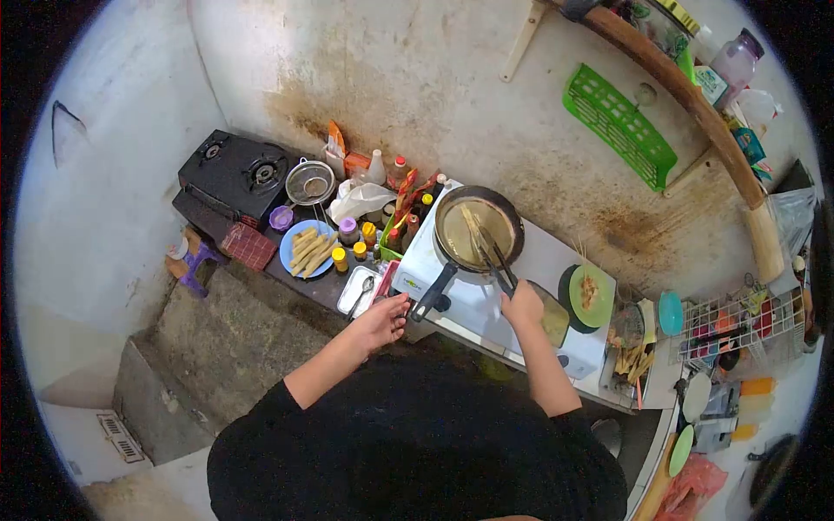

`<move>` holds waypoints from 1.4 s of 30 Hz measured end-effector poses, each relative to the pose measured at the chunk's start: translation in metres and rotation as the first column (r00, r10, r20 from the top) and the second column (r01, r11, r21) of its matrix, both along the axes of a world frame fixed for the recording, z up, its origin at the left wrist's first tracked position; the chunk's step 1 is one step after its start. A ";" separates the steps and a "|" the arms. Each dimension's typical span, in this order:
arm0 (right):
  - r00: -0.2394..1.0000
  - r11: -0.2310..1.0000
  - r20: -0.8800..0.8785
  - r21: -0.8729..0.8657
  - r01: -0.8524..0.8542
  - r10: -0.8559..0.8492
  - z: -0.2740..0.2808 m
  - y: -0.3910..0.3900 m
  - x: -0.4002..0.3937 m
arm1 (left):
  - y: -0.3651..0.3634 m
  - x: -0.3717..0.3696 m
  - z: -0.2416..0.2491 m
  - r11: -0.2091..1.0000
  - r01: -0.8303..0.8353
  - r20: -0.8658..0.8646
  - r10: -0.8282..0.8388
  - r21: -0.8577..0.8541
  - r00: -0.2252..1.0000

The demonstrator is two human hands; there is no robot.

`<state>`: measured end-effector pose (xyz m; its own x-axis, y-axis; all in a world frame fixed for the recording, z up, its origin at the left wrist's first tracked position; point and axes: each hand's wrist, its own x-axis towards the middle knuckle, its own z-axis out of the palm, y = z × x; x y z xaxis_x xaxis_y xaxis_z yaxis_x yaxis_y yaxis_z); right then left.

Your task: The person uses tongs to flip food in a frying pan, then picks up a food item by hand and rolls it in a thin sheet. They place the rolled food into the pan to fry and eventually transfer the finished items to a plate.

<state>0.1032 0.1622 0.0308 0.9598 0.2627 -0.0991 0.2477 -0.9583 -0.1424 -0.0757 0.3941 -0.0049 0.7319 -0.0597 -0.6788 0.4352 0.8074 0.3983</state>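
Observation:
My right hand (523, 306) grips a pair of dark tongs (499, 260), whose tips reach into a frying pan (514, 233) of yellowish oil. Some long, thin pale pieces of food (472, 226) lie in the oil at the tongs' tips. The pan sits on a white stove (486, 304), its black handle (434, 293) pointing toward me. Just left of that handle, my left hand (380, 324) hovers with loosely curled fingers apart, holding nothing. Right of the tongs, a green plate (599, 314) carries a small heap of food with thin sticks.
Left of the stove are a white tray (349, 304) with a spoon, several bottles and jars, a blue plate (287, 252) of pale rolls, a strainer (310, 181) and a black two-burner stove (234, 174). A wire rack (738, 326) stands right. A green plastic rack (617, 126) hangs above.

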 end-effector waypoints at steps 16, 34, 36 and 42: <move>0.999 1.000 -0.031 -0.026 -0.012 0.011 0.004 -0.010 0.015 | -0.013 0.015 -0.004 0.999 -0.028 -0.044 0.026 -0.038 0.999; 0.967 0.929 -0.256 0.358 0.098 -0.004 0.013 -0.074 0.069 | -0.035 0.024 0.002 0.999 -0.047 -0.062 0.046 -0.016 0.997; 0.957 0.940 -0.287 0.336 0.062 0.040 0.015 -0.080 0.079 | -0.035 0.023 0.000 0.998 -0.048 -0.053 0.047 -0.029 0.998; 0.828 0.966 -0.554 0.251 0.070 0.084 0.040 -0.082 0.104 | -0.030 0.018 -0.001 0.997 -0.072 -0.047 0.072 0.002 0.996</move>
